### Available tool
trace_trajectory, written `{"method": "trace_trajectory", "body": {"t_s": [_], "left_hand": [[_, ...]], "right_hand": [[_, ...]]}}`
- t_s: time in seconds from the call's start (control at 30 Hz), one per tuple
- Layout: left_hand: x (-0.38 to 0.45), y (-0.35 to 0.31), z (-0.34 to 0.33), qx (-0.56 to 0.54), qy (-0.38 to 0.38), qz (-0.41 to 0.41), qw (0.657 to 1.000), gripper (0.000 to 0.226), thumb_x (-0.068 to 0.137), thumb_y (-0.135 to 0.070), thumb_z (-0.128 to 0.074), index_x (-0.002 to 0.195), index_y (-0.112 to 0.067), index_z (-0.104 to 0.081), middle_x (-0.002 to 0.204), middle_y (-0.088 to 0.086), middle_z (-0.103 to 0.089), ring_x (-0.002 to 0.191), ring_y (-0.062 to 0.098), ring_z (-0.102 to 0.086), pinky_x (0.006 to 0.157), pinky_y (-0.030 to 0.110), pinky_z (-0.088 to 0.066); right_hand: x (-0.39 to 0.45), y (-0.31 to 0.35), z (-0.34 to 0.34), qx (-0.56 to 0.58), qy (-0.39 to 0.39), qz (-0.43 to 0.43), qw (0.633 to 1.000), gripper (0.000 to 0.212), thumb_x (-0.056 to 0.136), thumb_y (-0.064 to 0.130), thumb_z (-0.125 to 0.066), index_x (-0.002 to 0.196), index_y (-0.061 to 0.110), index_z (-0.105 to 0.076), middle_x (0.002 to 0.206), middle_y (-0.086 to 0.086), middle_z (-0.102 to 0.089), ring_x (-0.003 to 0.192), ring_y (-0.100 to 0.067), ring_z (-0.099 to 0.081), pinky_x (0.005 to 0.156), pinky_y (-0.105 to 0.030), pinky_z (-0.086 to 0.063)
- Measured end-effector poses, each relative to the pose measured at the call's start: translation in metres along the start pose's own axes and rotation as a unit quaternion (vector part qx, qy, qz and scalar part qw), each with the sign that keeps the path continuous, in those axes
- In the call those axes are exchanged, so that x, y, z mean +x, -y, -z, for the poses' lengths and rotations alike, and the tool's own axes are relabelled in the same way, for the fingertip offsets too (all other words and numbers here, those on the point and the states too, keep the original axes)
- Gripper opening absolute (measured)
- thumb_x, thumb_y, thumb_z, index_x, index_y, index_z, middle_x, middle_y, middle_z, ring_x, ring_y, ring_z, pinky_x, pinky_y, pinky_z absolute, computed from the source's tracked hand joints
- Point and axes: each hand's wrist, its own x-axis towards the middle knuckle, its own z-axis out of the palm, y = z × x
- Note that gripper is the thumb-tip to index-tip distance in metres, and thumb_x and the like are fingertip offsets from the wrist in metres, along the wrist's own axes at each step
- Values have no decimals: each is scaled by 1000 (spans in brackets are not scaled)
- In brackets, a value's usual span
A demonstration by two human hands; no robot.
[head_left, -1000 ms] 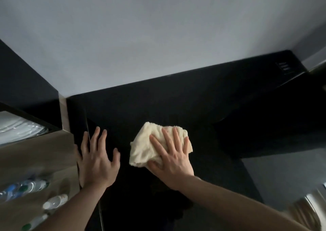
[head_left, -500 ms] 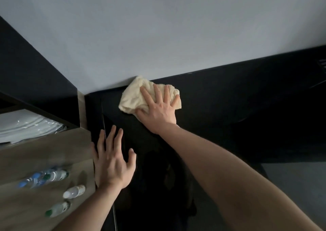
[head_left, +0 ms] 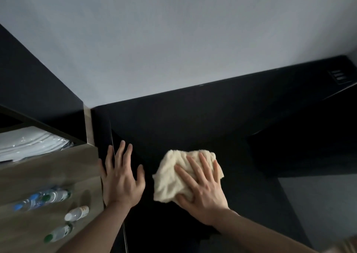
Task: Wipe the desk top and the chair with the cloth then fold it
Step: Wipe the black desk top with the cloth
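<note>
A crumpled cream cloth [head_left: 172,173] lies on the black desk top [head_left: 193,125], near its front. My right hand [head_left: 202,187] presses flat on the cloth with fingers spread and straight. My left hand [head_left: 120,177] rests flat on the desk's left edge, fingers spread, holding nothing. No chair can be made out in the dark area to the right.
A wooden shelf unit [head_left: 48,175] stands left of the desk with several plastic bottles [head_left: 50,196] and a stack of white plates [head_left: 29,142] above. A pale wall [head_left: 173,40] backs the desk. A socket panel [head_left: 339,77] sits at the far right.
My right hand has pulled the cloth back from the wall toward the desk's front. My left hand has stayed on the left edge.
</note>
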Motion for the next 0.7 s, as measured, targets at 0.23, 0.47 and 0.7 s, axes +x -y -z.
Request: {"method": "trace_trajectory", "body": {"t_s": [0.23, 0.47, 0.7], "left_hand": [[1, -3, 1, -7, 13, 1, 1000, 73, 94, -49, -40, 160, -19, -39, 173, -1, -26, 163, 30, -9, 126, 65, -18], [1, 1, -2, -11, 2, -4, 1000, 75, 93, -52, -41, 160, -19, -40, 173, 0, -28, 162, 32, -13, 126, 65, -18], [4, 4, 0, -43, -4, -21, 999, 78, 89, -50, -43, 161, -19, -40, 172, 0, -30, 162, 31, -12, 128, 62, -12]], "right_hand": [[36, -36, 21, -29, 43, 30, 998, 85, 94, 82, -47, 166, 54, -11, 178, 4, -11, 165, -32, 8, 126, -73, -3], [184, -27, 41, -3, 14, -204, 979, 84, 91, 78, -26, 165, 50, 2, 176, 2, 4, 160, -39, 21, 122, -74, 8], [169, 3, 26, 17, 2, -185, 983, 79, 100, 75, -32, 166, 48, 2, 177, 1, 7, 160, -39, 23, 121, -75, 9]]}}
